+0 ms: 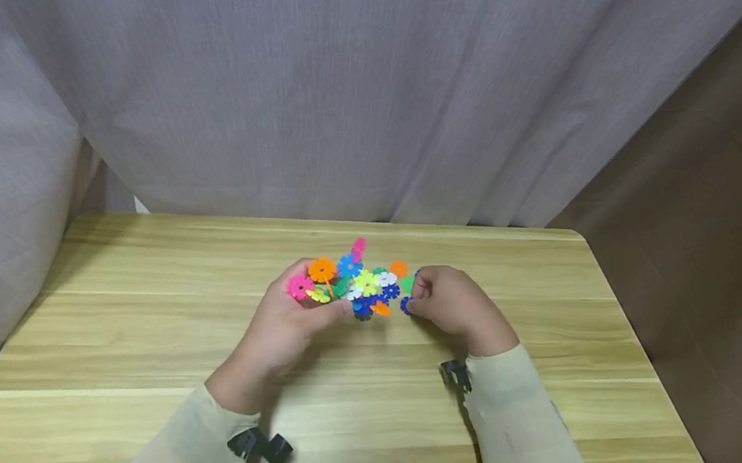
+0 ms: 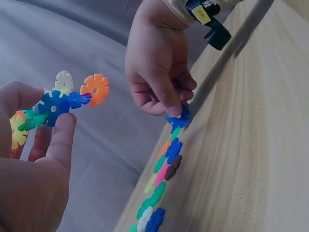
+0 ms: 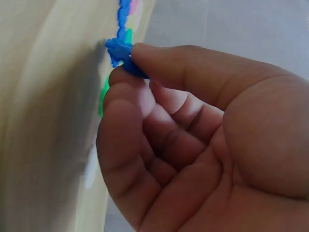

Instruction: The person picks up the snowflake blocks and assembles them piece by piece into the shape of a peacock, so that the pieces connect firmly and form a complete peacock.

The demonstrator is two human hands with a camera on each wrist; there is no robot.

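On the wooden table my left hand grips a cluster of interlocked snowflake-shaped plastic discs in pink, orange, yellow and blue. The left wrist view shows that cluster raised off the table between thumb and fingers of my left hand. My right hand pinches a single blue disc at the right end of a heap of loose discs. Thumb and forefinger of my right hand close on the blue disc, which touches the table. The same pinch on the blue disc appears in the left wrist view.
Loose discs lie in a row on the table. A grey curtain hangs close behind the table's far edge. A brown padded surface lies beyond the right edge. Black camera mounts sit on both wrists.
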